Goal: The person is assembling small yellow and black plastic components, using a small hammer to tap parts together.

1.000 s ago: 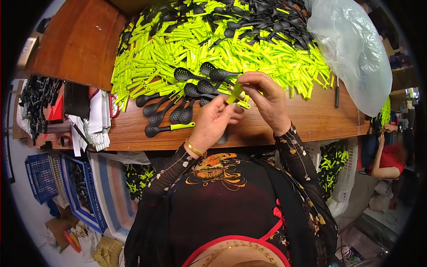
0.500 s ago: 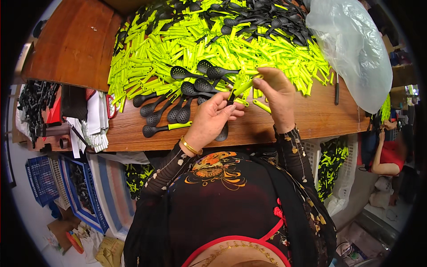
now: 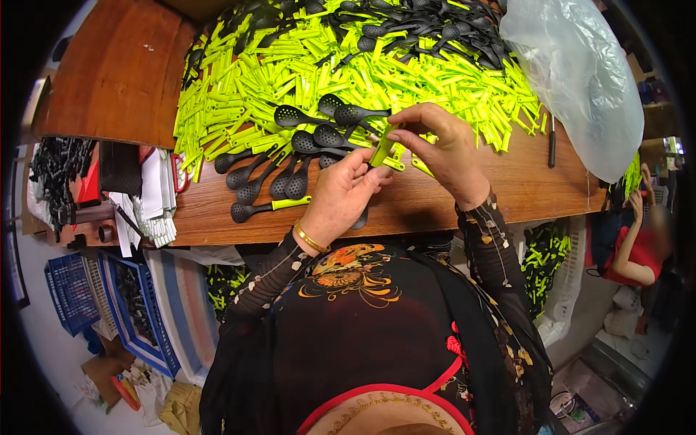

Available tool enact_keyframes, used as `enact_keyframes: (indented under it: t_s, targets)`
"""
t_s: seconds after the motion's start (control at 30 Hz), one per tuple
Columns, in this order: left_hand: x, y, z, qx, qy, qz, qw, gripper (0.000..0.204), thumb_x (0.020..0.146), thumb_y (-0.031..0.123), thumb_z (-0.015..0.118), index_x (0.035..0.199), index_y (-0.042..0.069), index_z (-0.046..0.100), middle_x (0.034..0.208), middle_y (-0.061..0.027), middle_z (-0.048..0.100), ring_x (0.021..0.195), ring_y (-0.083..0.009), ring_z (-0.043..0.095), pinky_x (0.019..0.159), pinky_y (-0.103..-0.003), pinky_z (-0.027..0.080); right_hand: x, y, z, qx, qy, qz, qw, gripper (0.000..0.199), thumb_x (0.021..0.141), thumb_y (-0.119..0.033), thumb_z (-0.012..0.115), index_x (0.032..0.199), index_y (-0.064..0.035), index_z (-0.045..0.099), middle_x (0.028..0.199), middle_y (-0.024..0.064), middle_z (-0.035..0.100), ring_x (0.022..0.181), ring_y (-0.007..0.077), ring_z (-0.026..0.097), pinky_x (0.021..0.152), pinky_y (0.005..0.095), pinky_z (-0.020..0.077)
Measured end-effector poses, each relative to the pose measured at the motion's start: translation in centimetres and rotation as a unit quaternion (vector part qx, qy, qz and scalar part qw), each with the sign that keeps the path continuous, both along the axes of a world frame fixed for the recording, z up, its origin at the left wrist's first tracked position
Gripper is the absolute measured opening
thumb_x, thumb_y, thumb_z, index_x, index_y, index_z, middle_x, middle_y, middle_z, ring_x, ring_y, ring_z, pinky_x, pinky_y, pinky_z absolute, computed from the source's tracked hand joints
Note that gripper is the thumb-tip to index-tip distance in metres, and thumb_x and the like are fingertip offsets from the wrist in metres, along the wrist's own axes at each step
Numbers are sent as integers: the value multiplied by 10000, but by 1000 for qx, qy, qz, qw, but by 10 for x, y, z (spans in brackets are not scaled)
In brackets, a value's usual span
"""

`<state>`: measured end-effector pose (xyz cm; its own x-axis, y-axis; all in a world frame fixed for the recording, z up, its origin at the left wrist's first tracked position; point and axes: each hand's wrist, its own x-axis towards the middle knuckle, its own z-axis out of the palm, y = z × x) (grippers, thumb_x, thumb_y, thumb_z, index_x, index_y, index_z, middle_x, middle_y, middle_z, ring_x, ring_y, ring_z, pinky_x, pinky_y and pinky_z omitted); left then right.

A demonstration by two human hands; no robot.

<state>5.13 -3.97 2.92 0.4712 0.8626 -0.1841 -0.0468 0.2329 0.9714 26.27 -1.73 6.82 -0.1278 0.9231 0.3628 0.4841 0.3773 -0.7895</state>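
My left hand (image 3: 342, 190) pinches a black perforated spoon (image 3: 360, 220) by its stem, and the bowl shows just below my fingers. A lime-green handle (image 3: 382, 150) sits at the stem's upper end, tilted slightly right. How far the stem goes inside it is hidden. My right hand (image 3: 448, 148) is closed at the handle's top end, thumb and forefinger on it. Just beyond my hands lie several loose black perforated spoons (image 3: 293, 116). One spoon with a green handle (image 3: 291, 203) lies left of my left hand.
A wide heap of green handles (image 3: 290, 80) covers the table's far part, with black spoons (image 3: 464, 32) behind. A plastic bag (image 3: 580, 87) hangs at the right, near a dark rod-like tool (image 3: 552, 145). Crates (image 3: 134, 312) stand below left. Another person (image 3: 638, 250) sits far right.
The green handle has turned more upright and now covers the black stem that showed beneath it. My right hand has shifted slightly left with its fingers toward the handle's top.
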Motion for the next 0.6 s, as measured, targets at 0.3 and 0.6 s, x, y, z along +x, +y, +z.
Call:
enact_keyframes:
  t_s: [0.3, 0.6]
  targets:
    - [-1, -1, -7, 90, 47, 18, 995, 218, 1134, 139, 564, 1232, -16, 682, 961, -102, 800, 891, -154, 791, 765, -292, 615, -6, -11, -26, -85, 172, -8, 981, 230, 962, -57, 799, 1188, -41, 760, 1231, 81, 711, 1044, 168, 702, 876, 288, 573]
    - [-1, -2, -15, 275, 191, 16, 942, 184, 1046, 121, 677, 1198, 31, 726, 925, -155, 769, 792, -339, 756, 675, -395, 562, 2, -39, -60, -192, 294, 48, 935, 182, 1117, -105, 600, 1209, 18, 699, 1145, 58, 737, 1079, 114, 677, 966, 282, 545]
